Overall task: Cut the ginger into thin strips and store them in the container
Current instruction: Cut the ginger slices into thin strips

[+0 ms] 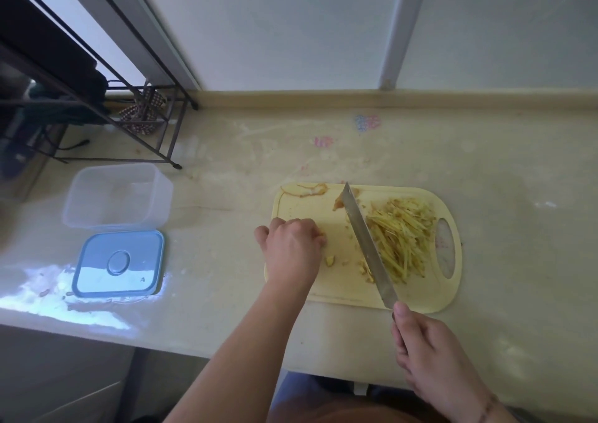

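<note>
Both hands curled — right hand (430,354) holds knife (367,244).

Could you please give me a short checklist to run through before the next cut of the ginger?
1. Right hand has a firm grip on the knife handle: ok.
2. Blade clear of the left hand: ok, there is a gap between them.
3. Left hand fingers curled over a ginger piece: cannot tell; the fingers are curled, but what is under them is hidden.
4. Cut strips piled to the right of the blade, out of its way: ok.
5. Container open and ready, lid beside it: ok.
6. Cutting board fully on the counter: ok.
</note>
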Action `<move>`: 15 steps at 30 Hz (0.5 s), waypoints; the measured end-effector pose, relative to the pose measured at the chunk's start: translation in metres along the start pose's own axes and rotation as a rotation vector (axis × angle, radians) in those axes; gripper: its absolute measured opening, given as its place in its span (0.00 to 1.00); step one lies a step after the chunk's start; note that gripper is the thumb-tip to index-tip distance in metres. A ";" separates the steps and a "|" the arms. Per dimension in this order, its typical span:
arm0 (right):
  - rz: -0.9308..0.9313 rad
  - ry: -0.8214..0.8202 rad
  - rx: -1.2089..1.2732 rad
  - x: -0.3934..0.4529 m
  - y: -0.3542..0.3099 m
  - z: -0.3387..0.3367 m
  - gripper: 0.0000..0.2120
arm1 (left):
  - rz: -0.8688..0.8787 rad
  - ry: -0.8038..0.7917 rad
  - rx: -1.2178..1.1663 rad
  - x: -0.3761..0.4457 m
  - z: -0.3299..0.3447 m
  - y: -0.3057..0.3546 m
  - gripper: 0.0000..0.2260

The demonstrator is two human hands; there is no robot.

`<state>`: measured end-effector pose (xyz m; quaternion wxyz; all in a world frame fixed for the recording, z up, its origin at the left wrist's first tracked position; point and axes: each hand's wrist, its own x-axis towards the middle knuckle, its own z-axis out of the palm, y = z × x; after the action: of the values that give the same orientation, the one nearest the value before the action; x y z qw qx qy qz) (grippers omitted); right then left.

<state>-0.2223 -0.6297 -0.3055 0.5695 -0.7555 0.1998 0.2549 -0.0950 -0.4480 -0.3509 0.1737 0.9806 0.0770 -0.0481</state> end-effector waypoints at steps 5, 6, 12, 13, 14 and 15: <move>0.000 -0.005 0.010 -0.004 0.001 -0.001 0.29 | -0.180 -0.161 -0.112 0.011 -0.007 0.008 0.09; -0.001 0.002 0.011 -0.005 0.003 -0.001 0.29 | -0.172 -0.188 -0.089 0.012 -0.007 0.008 0.10; 0.061 -0.037 0.052 -0.010 0.008 0.001 0.27 | -0.210 -0.227 -0.145 0.017 -0.022 0.009 0.06; 0.082 -0.054 0.068 -0.011 0.010 0.003 0.27 | -0.251 -0.220 -0.209 0.020 -0.028 0.004 0.04; 0.093 -0.067 0.066 -0.010 0.011 0.007 0.27 | -0.286 -0.207 -0.279 0.023 -0.035 -0.002 0.02; 0.087 -0.068 0.034 -0.010 0.014 0.010 0.27 | -0.313 -0.181 -0.353 0.026 -0.043 -0.010 0.01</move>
<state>-0.2396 -0.6232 -0.3122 0.5773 -0.7271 0.2172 0.3015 -0.0686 -0.4204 -0.3174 0.3387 0.9030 0.2193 -0.1479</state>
